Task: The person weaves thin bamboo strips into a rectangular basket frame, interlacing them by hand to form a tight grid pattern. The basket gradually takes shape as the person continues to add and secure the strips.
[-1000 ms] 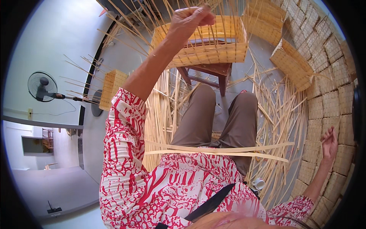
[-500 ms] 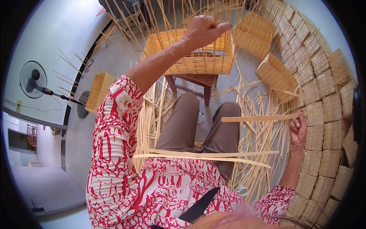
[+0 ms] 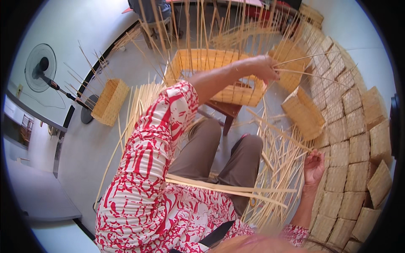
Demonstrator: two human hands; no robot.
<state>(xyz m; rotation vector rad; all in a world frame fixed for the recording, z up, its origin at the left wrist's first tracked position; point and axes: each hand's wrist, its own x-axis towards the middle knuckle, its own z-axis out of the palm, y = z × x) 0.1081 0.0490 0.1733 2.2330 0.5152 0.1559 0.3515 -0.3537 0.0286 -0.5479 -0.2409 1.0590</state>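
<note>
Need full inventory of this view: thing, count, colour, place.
Large basket: one, yellow, upper centre
Stool: one, brown, under large basket
Other baskets: at least three, yellow, left and right
Woven pieces: many, tan, stacked right
Loose strips: many, pale, mostly on floor
Lap strips: few, pale, bottom centre
Fan: one, black, left
Shirt: one, red-and-white, bottom
Trousers: one pair, brown, centre
Left hand: one, bare, at thin stakes
Right hand: one, bare, holding angled strip

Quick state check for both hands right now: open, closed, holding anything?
Left hand: closed, holding thin stakes that stick out rightward.
Right hand: closed, pinching a flat strip near one end.
</note>
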